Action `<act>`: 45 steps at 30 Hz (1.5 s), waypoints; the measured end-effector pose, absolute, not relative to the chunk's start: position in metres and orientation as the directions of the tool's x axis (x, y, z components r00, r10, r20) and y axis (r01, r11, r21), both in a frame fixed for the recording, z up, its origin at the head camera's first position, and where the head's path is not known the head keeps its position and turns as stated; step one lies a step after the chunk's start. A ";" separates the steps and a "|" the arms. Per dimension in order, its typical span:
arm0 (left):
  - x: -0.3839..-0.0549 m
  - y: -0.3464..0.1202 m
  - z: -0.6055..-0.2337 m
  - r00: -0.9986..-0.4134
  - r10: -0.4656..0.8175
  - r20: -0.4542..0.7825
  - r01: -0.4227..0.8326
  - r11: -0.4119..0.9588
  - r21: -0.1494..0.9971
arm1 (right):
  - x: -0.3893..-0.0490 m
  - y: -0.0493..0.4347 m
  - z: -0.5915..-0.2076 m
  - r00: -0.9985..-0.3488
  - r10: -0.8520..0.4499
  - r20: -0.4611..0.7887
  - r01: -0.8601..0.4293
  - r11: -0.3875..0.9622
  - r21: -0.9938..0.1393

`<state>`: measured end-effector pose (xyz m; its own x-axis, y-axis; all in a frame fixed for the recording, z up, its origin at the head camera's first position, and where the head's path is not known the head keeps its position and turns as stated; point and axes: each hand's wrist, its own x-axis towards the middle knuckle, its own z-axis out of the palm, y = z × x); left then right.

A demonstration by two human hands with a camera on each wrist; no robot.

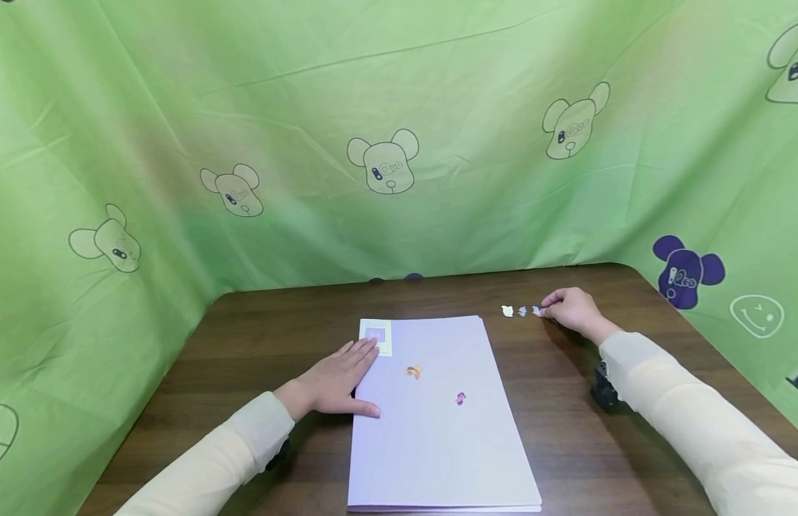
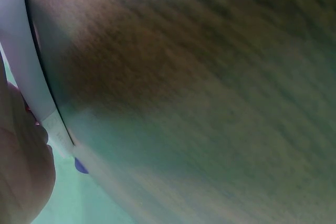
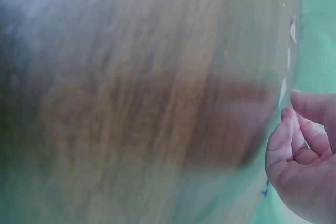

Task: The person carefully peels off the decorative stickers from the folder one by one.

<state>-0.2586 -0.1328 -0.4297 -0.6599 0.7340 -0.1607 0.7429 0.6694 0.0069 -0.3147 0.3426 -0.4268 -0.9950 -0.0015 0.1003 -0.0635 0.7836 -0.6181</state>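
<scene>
My left hand (image 1: 337,378) lies flat with fingers spread on the left edge of a stack of large white paper (image 1: 438,459). Its fingertips reach a small label (image 1: 385,347) at the top left corner. An orange sticker (image 1: 414,372) and a pink sticker (image 1: 460,398) lie on the sheet. Farther right, my right hand (image 1: 571,312) has thumb and index finger at the right end of a small pale sticker (image 1: 536,311), pinching its edge. Two more pale stickers, a wider one (image 1: 507,311) and a narrow one (image 1: 522,312), lie left of it in a row.
The dark wooden table (image 1: 276,322) has rounded far corners. A green curtain (image 1: 296,236) with bear-head prints hangs behind it and along both sides. Wood surface shows on either side of the paper.
</scene>
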 end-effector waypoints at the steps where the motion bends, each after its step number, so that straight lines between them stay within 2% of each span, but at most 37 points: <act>1: -0.258 -0.133 -0.430 -0.660 0.734 -0.162 0.743 0.669 0.007 | -0.314 0.342 -0.426 -0.995 -0.001 0.103 -0.065 0.781 -0.621; 12: -0.258 -0.135 -0.431 -0.669 0.724 -0.169 0.733 0.680 0.013 | -0.302 0.305 -0.419 -0.992 -0.115 0.047 -0.108 0.623 -0.775; 21: -0.260 -0.134 -0.432 -0.667 0.726 -0.168 0.735 0.678 0.015 | -0.282 0.264 -0.421 -0.962 -0.264 0.075 -0.208 0.524 -0.826; 33: -0.262 -0.134 -0.432 -0.672 0.719 -0.179 0.729 0.685 0.011 | -0.254 0.223 -0.425 -0.834 -0.550 0.036 -0.318 0.426 -0.847; 39: -0.263 -0.134 -0.433 -0.676 0.714 -0.185 0.725 0.688 0.007 | -0.247 0.214 -0.430 -0.791 -0.612 0.028 -0.337 0.396 -0.854; 45: -0.262 -0.133 -0.432 -0.677 0.711 -0.193 0.723 0.691 0.009 | -0.244 0.211 -0.434 -0.760 -0.650 0.019 -0.382 0.423 -0.822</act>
